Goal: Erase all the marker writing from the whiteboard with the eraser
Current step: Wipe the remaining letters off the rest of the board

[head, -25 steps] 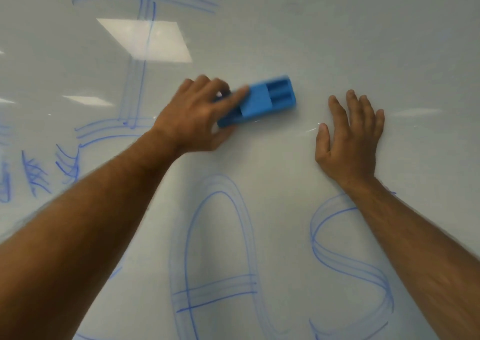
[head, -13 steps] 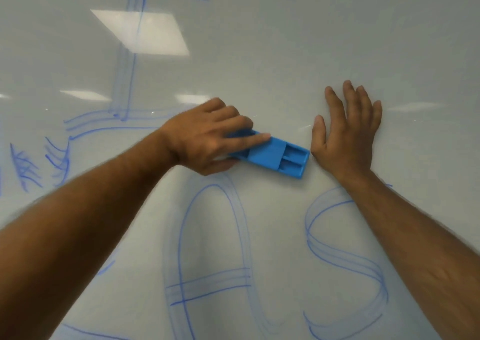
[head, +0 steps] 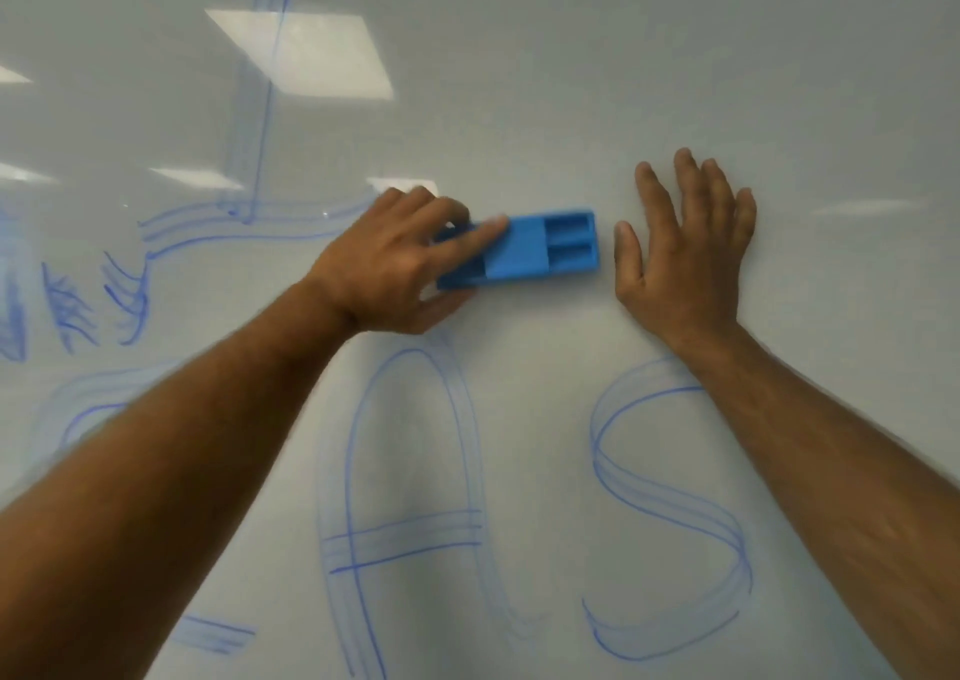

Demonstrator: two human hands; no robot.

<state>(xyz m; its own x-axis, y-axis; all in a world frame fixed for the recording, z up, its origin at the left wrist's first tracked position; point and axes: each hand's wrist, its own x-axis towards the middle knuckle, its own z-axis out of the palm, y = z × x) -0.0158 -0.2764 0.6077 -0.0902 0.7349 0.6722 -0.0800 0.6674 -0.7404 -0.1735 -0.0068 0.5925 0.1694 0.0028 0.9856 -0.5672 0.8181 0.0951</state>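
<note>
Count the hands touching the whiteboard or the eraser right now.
2. The left hand grips the blue eraser at mid-board; the right hand lies flat on the whiteboard just right of the eraser, above the S-shaped mark.

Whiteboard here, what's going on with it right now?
A person is wiping the whiteboard with a blue eraser, which the left hand grips and presses to the surface. The right hand rests flat on the board just beside the eraser, fingers spread. Plenty of blue marker writing is still there: large letters below the hands and more strokes up and to the left.
</note>
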